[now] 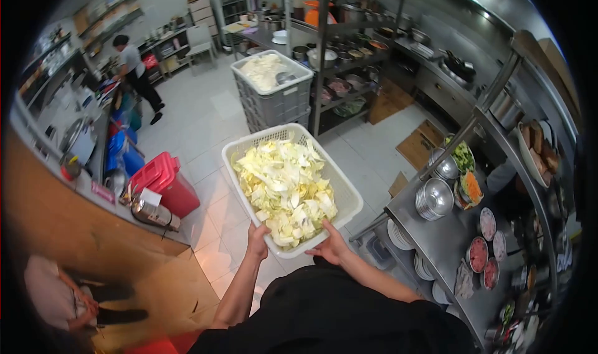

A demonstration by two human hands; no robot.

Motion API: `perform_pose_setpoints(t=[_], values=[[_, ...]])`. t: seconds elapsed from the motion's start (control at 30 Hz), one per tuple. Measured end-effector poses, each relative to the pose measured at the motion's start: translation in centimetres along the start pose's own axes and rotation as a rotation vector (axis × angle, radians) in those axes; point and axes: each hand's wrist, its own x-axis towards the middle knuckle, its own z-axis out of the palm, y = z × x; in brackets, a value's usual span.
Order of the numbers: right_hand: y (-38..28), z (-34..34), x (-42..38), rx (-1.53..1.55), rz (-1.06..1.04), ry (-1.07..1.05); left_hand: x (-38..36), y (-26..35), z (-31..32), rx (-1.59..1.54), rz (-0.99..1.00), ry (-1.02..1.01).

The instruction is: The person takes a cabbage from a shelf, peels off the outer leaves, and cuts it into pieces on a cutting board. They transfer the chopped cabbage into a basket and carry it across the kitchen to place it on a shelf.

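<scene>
A white perforated basket (342,189) is held out in front of my body, tilted slightly, with a heap of chopped pale-green cabbage (283,182) inside it. My left hand (257,240) grips the near left edge, its thumb on the rim. At the near right edge my right hand (331,245) holds the basket too, thumb over the rim and fingers beneath, partly hidden. Beyond the basket stands a stack of grey crates (274,105), the top one holding pale chopped food (265,70) and a metal bowl (285,78).
On the right, a steel counter (414,220) bears metal bowls (435,198) and dishes of meat (478,254). A red bin (168,182) stands left. One person (132,64) is at the far-left counter; another sits (53,291) at lower left. Shelving (319,61) rises behind the crates.
</scene>
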Motion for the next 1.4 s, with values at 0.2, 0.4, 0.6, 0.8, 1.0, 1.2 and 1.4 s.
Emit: perform_pose_setpoints(t=[0.2,0.4,0.6,0.8,1.0,1.2,1.4], values=[[-8.9,-5.6,7.2,0.207,-0.263,0.246,12.4,-2.5,8.5,0.128,-0.116,-0.145],[-17.9,-15.1,15.4,0.316,-0.303,0.382,31.6,-3.3,14.7,1.052,-0.132,-0.009],[-26.2,-23.6,23.0,0.255,-0.359,0.651,55.1,3.5,21.4,1.783,0.516,-0.08],[-32.0,-30.9,31.9,0.296,-0.288,0.724,71.5,6.7,23.8,2.389,0.347,-0.115],[-38.6,-36.3,46.1,0.207,-0.354,0.743,75.9,3.7,18.6,2.271,0.595,-0.371],[-44.7,-37.2,60.8,0.122,-0.287,0.679,75.3,3.6,19.3,2.294,0.556,-0.348],[-47.5,-34.2,71.7,0.1,-0.367,0.757,75.4,3.7,19.5,2.262,0.498,-0.356]])
